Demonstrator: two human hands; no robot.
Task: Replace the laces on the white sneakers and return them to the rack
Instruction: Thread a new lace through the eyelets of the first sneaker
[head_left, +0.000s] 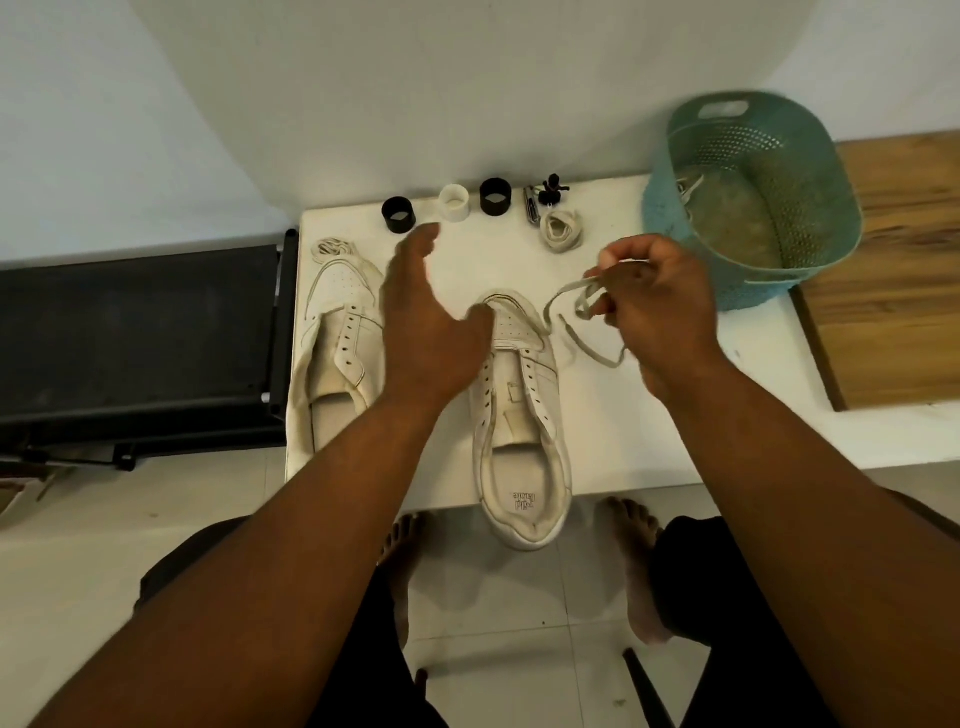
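Off-white and flat, a loose lace (576, 306) loops out of the right hand (657, 306), whose curled fingers pinch it right of the frame's centre; its slack trails down onto the white table (649, 415). The left hand (428, 322) hovers spread, fingers straight and relaxed, gripping nothing, between the two sneakers. Just below the hands, at centre, one white sneaker (519, 431) lies unlaced with its heel hanging over the table's near edge. The other sneaker (337, 343) sits at centre left, also unlaced, with a thin bundled cord (332, 247) at its toe. A coiled lace (561, 231) rests near the table's far edge, beside small black and white rings (454, 203). A teal perforated basket (753, 197) stands at upper right.
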